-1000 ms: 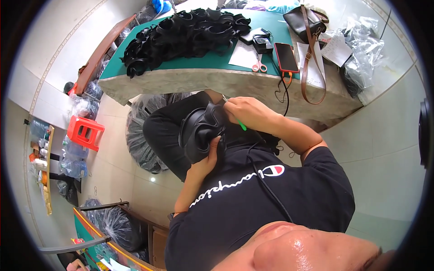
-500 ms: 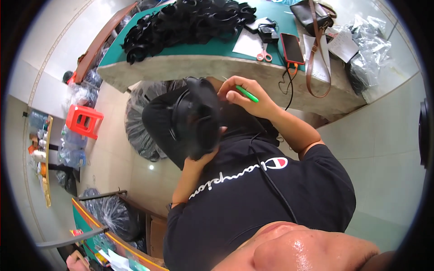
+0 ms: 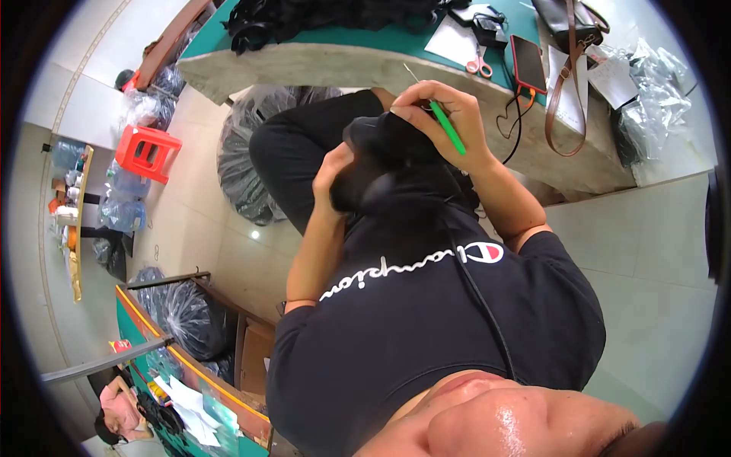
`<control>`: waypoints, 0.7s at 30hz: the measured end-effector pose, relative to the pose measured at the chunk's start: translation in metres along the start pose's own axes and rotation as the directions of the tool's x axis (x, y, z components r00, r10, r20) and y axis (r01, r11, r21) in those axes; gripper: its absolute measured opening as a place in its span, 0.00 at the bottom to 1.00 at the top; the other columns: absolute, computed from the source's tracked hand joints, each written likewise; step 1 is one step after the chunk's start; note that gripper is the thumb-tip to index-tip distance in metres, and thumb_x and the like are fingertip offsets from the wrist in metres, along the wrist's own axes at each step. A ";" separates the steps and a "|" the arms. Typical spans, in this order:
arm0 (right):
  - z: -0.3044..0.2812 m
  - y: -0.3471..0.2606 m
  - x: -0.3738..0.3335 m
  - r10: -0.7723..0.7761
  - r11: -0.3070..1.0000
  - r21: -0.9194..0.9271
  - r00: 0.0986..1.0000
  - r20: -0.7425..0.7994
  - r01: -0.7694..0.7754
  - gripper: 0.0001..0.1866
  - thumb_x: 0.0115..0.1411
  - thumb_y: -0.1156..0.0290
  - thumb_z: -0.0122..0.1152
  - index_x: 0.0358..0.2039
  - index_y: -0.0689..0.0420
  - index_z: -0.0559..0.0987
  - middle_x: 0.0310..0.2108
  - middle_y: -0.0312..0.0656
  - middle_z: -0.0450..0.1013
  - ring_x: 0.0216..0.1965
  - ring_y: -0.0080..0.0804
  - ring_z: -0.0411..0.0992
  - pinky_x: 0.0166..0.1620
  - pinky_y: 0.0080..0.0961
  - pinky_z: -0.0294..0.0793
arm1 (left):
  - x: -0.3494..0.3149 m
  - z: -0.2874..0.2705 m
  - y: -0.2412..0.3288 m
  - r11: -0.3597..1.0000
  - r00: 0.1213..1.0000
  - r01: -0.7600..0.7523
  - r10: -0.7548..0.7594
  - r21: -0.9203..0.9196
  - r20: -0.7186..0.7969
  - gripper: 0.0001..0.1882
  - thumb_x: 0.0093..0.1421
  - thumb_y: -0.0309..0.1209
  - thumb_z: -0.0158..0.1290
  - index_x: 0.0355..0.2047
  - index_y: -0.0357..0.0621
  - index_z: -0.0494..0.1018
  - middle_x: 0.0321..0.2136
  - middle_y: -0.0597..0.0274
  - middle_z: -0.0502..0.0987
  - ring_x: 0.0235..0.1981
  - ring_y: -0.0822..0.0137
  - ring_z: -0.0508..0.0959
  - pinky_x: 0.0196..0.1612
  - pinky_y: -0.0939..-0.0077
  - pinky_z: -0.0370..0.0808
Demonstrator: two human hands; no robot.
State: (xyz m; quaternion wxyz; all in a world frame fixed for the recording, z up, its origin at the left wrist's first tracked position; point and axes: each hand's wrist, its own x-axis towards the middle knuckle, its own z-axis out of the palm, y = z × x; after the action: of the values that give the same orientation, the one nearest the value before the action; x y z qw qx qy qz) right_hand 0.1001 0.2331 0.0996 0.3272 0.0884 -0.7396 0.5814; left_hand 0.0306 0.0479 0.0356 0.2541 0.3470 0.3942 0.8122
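Observation:
Over my lap, my left hand (image 3: 333,174) is closed round the near left side of a soft black piece (image 3: 381,156), blurred by motion and dark against my black clothes; I cannot make out its kind. My right hand (image 3: 449,114) has a slim green-handled tool (image 3: 448,128) tucked among its fingers. The tool's thin metal shaft points up and away toward the table, clear of the black piece. Thumb and forefinger of that hand pinch together at the far right edge of the piece, their tips touching it.
Ahead is a green-topped table (image 3: 388,46) with a heap of black pieces (image 3: 304,19), pink-handled scissors (image 3: 479,67), a phone (image 3: 528,65) on a cable and a black bag (image 3: 560,19). A red stool (image 3: 150,154) stands left. Another person (image 3: 120,407) sits at the lower left.
The black piece has dropped from upright to low over my lap, and my left hand has moved up its left side. My right hand has shifted right and away. The whole view has tilted.

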 end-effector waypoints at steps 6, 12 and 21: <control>0.008 0.012 -0.002 -0.146 0.941 -0.279 0.974 0.173 0.191 0.09 0.53 0.83 0.61 0.36 0.63 0.77 0.30 0.37 0.75 0.30 0.23 0.72 0.37 0.17 0.71 | 0.005 -0.009 0.012 0.903 0.900 0.430 -0.430 -0.015 -0.071 0.19 0.61 0.36 0.55 0.47 0.36 0.71 0.39 0.63 0.77 0.37 0.75 0.76 0.42 0.82 0.74; 0.005 0.010 -0.013 -0.219 0.973 -0.070 0.975 0.029 0.221 0.23 0.64 0.58 0.51 0.48 0.67 0.75 0.33 0.41 0.70 0.31 0.25 0.67 0.36 0.19 0.67 | 0.000 0.013 0.008 0.943 0.918 0.266 -0.312 -0.200 -0.247 0.13 0.60 0.28 0.55 0.44 0.37 0.75 0.37 0.62 0.79 0.37 0.73 0.77 0.43 0.78 0.74; 0.019 0.003 -0.032 -0.066 0.979 0.199 0.994 0.090 0.047 0.14 0.63 0.66 0.54 0.39 0.66 0.78 0.30 0.42 0.70 0.28 0.24 0.67 0.32 0.17 0.66 | -0.010 0.024 0.003 0.998 0.930 0.054 -0.040 0.029 -0.367 0.12 0.58 0.24 0.55 0.43 0.36 0.76 0.38 0.64 0.78 0.39 0.74 0.75 0.46 0.80 0.70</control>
State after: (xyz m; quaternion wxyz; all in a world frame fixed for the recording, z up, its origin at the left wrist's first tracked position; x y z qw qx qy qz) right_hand 0.1161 0.2088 0.0762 0.2973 0.1692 -0.6906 0.6373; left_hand 0.0547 0.0509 0.0450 0.1888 0.1850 0.4586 0.8484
